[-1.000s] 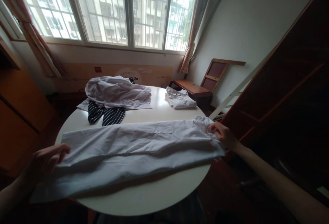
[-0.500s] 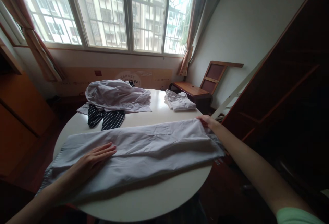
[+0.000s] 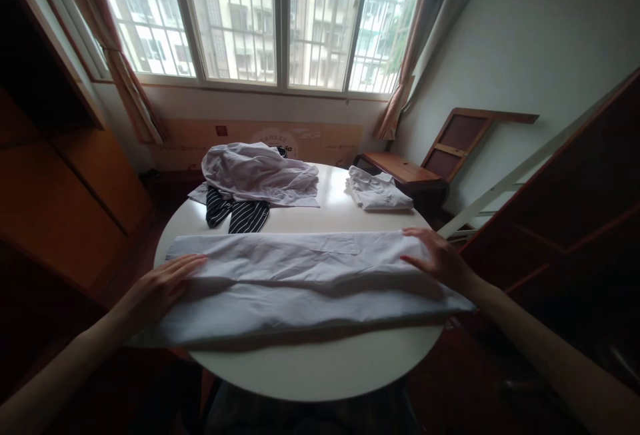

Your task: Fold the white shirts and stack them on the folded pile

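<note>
A long white garment [image 3: 300,288], folded lengthwise with a patch pocket showing, lies across the near half of the round white table [image 3: 320,372]. My left hand [image 3: 163,283] rests on its left end, fingers stretched out together over the cloth. At the opposite end, my right hand [image 3: 437,258] lies on the fabric with thumb and fingers spread apart. Behind it sit a crumpled whitish garment [image 3: 260,175] and a black cloth with white stripes [image 3: 250,216], partly covered by the crumpled one. A folded white garment [image 3: 379,188] is at the back right.
Beyond the table to the right stand a low wooden bench [image 3: 400,167] and a leaning wooden frame [image 3: 455,145]. A white ladder [image 3: 493,195] leans near a dark red wooden panel [image 3: 565,235]. Orange-brown cabinets [image 3: 100,182] stand left, and a barred window is ahead.
My right hand has shifted from the garment's far right corner onto its top, fingers now spread. My left hand has moved toward the garment's left end. The view has turned left.
</note>
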`<state>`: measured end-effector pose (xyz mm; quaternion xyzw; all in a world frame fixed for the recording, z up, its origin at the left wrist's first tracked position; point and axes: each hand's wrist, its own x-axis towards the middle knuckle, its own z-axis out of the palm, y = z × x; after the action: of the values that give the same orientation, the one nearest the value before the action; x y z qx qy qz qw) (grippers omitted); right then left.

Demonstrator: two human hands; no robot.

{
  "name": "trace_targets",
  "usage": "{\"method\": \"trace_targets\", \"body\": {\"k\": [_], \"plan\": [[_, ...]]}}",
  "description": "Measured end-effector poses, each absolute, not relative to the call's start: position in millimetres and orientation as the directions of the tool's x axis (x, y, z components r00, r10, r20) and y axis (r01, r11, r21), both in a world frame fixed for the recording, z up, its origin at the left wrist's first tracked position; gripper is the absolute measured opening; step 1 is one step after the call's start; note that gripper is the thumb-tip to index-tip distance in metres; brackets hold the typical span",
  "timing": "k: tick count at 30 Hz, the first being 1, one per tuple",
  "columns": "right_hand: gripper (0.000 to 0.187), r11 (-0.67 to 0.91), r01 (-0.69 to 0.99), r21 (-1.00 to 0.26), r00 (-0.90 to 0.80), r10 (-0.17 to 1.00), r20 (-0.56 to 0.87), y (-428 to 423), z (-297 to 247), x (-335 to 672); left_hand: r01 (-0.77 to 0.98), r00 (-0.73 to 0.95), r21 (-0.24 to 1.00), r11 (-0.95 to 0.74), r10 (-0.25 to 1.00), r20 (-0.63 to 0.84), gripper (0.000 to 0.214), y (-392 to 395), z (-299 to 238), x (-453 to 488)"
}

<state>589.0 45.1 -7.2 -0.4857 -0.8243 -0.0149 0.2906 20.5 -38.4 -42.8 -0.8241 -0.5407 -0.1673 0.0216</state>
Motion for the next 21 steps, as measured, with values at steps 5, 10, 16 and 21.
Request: {"method": "trace_targets", "body": {"k": [5,10,16,21], "plan": [[0.043,0.734,0.666,-0.135,-0.668,0.667,0.331,7.0,-20.1,558.4,0.919,0.288,0.212,-0.333,0.933,0.216,0.035,-39.4,-32.6,12.9],[0.028,0.656,0.748,-0.101,-0.598,0.732,0.327,20.9,-20.4,550.8,0.902,0.225,0.365,-0.232,0.972,0.06,0.035,-22.8,-11.7,10.0],[0.017,0.507,0.837,-0.208,-0.457,0.855,0.244,59.1,39.0,556.5,0.904,0.141,0.386,-0.185,0.98,0.139,0.041,13.1,34.8,1.3],[0.022,0.504,0.848,-0.163,-0.427,0.833,0.351,67.2,74.5,562.6,0.939,0.051,0.304,-0.161,0.939,0.34,0.036,5.7,79.5,25.4]]}}
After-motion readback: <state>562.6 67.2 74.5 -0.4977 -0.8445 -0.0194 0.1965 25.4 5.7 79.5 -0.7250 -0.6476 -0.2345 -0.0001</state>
